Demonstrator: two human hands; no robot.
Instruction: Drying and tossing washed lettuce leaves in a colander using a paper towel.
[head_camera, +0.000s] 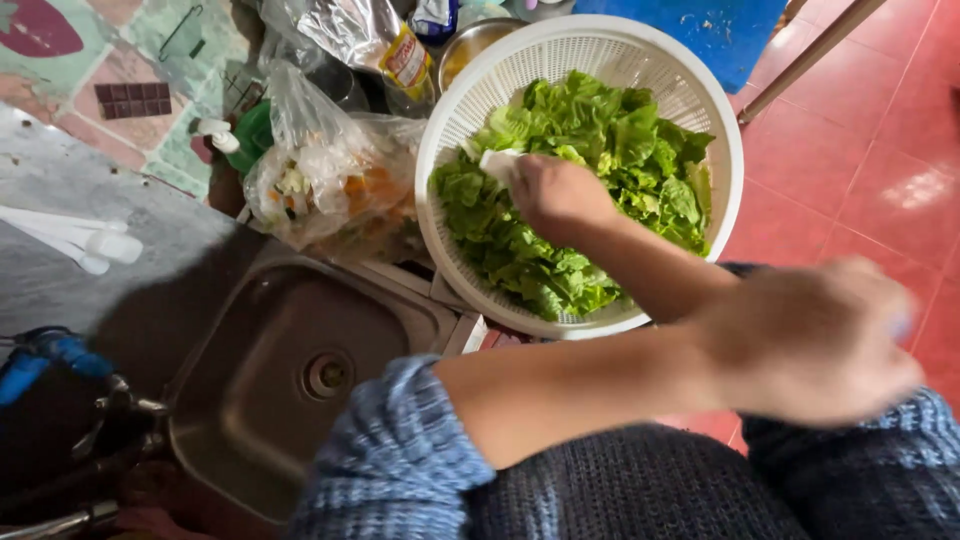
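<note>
Right hand (555, 195) down in white colander (700, 110), fingers closed on pale lettuce stem piece, resting on green lettuce (610, 150). Left hand (810, 340) blurred, crossed in front, grip impossible to tell. Colander on bench edge beside steel sink (290, 370); plastic bags (320, 170) just left.

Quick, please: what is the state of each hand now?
Left hand: blurred, cannot be told.
Right hand: closed on a white lettuce piece in the colander.

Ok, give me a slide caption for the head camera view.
A hand rests on lettuce leaves in a white colander beside a steel sink.
</note>
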